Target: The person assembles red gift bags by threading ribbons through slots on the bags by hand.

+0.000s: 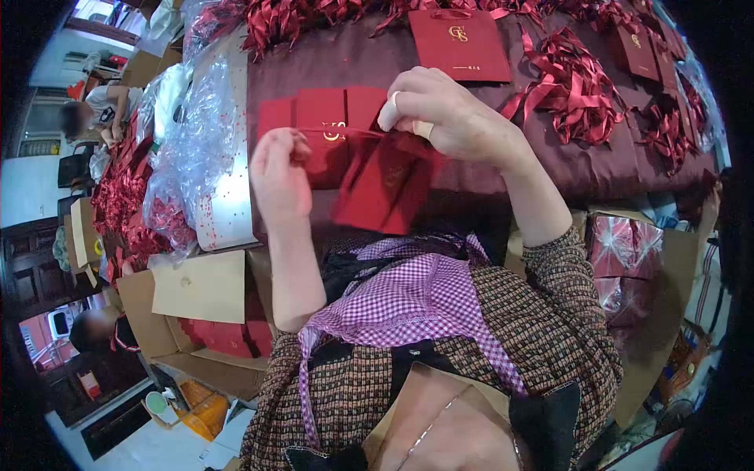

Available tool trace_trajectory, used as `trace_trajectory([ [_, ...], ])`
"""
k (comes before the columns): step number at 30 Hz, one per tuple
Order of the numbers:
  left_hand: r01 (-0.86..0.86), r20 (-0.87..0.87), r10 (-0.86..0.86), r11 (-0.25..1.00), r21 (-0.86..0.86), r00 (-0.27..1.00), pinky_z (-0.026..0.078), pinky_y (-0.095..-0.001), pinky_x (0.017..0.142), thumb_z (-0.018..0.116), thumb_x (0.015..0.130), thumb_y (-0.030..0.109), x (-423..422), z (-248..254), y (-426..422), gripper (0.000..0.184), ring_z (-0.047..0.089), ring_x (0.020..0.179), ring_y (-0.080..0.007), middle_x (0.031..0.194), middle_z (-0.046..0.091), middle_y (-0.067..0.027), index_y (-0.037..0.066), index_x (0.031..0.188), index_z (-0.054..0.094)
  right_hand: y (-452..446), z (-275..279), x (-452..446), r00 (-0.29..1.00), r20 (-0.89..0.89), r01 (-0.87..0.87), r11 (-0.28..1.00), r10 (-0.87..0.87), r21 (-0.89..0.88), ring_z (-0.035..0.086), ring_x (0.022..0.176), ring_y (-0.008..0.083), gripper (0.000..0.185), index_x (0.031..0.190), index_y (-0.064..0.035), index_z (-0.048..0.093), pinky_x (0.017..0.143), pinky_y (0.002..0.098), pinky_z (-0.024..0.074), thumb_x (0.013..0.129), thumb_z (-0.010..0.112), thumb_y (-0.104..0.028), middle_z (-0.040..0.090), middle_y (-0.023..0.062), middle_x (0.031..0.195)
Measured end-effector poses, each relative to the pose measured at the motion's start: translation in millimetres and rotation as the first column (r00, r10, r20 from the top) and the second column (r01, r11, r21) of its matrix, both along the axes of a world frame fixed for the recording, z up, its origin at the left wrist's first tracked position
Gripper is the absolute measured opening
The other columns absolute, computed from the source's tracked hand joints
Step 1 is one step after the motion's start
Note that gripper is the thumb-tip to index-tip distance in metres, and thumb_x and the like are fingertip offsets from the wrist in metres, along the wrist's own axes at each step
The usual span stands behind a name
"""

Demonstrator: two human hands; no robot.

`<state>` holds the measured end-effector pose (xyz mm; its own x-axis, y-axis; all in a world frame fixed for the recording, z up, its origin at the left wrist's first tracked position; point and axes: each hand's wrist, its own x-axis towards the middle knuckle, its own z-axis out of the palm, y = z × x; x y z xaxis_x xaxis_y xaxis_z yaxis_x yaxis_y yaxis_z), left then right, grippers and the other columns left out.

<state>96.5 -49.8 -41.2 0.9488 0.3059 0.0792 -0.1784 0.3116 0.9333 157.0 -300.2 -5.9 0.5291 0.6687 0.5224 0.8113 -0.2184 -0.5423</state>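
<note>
A small dark red paper gift bag point(375, 196) hangs tilted in front of me, blurred by motion. My right hand point(452, 118) is closed at its top edge, thumb and fingers bent together, with white wraps on some fingertips. A thin red ribbon point(338, 129) stretches from the bag across to my left hand point(281, 169), whose fingers are curled in a pinch at its end. Behind lie more flat red bags point(318, 102) with a gold monogram, partly covered by the held one. Another red bag point(459, 47) with gold letters lies beyond my right hand.
Heaps of red ribbon point(569, 90) lie on the dark red cloth point(330, 55). Clear plastic wrap point(208, 118) covers the left side. A carton point(196, 290) of red bags stands at lower left, another carton point(656, 298) with wrapped red packs at right. Two people are at far left.
</note>
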Motion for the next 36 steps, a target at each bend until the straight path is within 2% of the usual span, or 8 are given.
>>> trace_trajectory([
  [2,-0.073,-0.018,0.074,0.994,0.078,0.997,0.044,-0.0231,0.071,0.058,0.091,0.006,1,-2,8,0.008,0.056,0.076,-0.0111,0.087,0.063,-0.0048,0.001,0.095,0.063,1,-2,1,1.000,0.014,0.002,1.000,-0.002,-0.005,0.055,0.091,0.0276,0.009,0.088,-0.0078,0.063,0.082,0.0366,0.0437,0.080,0.064,-0.003,0.058,0.0065,0.089],
  [5,-0.259,0.140,0.219,0.758,0.599,0.966,0.045,-0.0251,0.079,0.060,0.089,0.002,-4,8,-5,0.012,0.056,0.084,-0.0130,0.093,0.060,-0.0040,0.000,0.100,0.062,3,-5,3,1.000,0.010,0.009,1.000,-0.009,-0.013,0.056,0.089,0.0285,0.008,0.088,-0.0071,0.063,0.081,0.0375,0.0442,0.081,0.064,-0.004,0.058,0.0073,0.087],
  [11,0.028,0.053,-0.232,0.332,0.943,0.971,0.045,-0.0369,0.073,0.071,0.077,0.005,-36,32,-23,0.014,0.055,0.079,-0.0275,0.081,0.057,-0.0105,0.000,0.089,0.065,9,-12,10,1.000,0.008,0.017,0.999,-0.017,-0.046,0.057,0.089,0.0292,0.010,0.092,-0.0057,0.064,0.081,0.0373,0.0454,0.082,0.063,-0.004,0.059,0.0091,0.087],
  [16,-0.008,0.049,-0.095,0.391,0.920,0.994,0.045,-0.0369,0.069,0.071,0.075,0.003,-33,14,-19,0.009,0.056,0.077,-0.0278,0.075,0.057,-0.0110,-0.001,0.080,0.065,8,-14,6,0.951,-0.306,0.090,0.987,-0.045,0.133,0.063,0.093,0.0221,0.031,0.115,-0.0051,0.061,0.083,0.0314,0.0499,0.084,0.066,-0.006,0.064,0.0111,0.106],
  [24,0.054,-0.065,0.009,0.457,0.888,0.998,0.043,-0.0310,0.058,0.070,0.080,0.004,-31,14,-8,0.008,0.055,0.065,-0.0196,0.072,0.057,-0.0099,-0.002,0.082,0.065,-59,-51,-26,0.953,-0.240,0.092,0.935,-0.182,-0.343,0.058,0.095,0.0332,0.034,0.096,-0.0033,0.065,0.085,0.0412,0.0456,0.073,0.076,-0.027,0.062,0.0123,0.091],
  [29,0.052,-0.072,0.023,0.479,0.876,0.997,0.045,-0.0326,0.057,0.068,0.083,0.007,-25,7,-6,0.012,0.057,0.062,-0.0216,0.073,0.058,-0.0117,-0.003,0.082,0.063,-68,-65,-43,0.961,-0.141,0.207,0.956,-0.239,-0.207,0.059,0.090,0.0319,0.022,0.097,-0.0018,0.063,0.080,0.0390,0.0462,0.079,0.069,-0.013,0.062,0.0131,0.087],
  [33,0.031,-0.060,0.044,0.482,0.875,0.997,0.045,-0.0351,0.058,0.067,0.083,0.008,-22,10,-13,0.014,0.058,0.063,-0.0249,0.073,0.058,-0.0134,-0.004,0.079,0.060,-65,-31,-54,0.693,-0.612,0.468,0.883,-0.381,-0.019,0.064,0.076,0.0146,0.020,0.105,-0.0007,0.065,0.067,0.0271,0.0496,0.086,0.065,-0.004,0.068,0.0098,0.088],
  [36,-0.022,-0.007,0.069,0.407,0.913,0.998,0.045,-0.0364,0.059,0.067,0.083,0.007,-17,8,-15,0.014,0.057,0.064,-0.0263,0.072,0.057,-0.0138,-0.004,0.078,0.059,-80,-26,-54,0.595,-0.779,0.242,0.880,0.198,0.408,0.064,0.078,0.0153,0.024,0.108,0.0052,0.064,0.072,0.0284,0.0526,0.087,0.063,-0.006,0.068,0.0084,0.090],
])
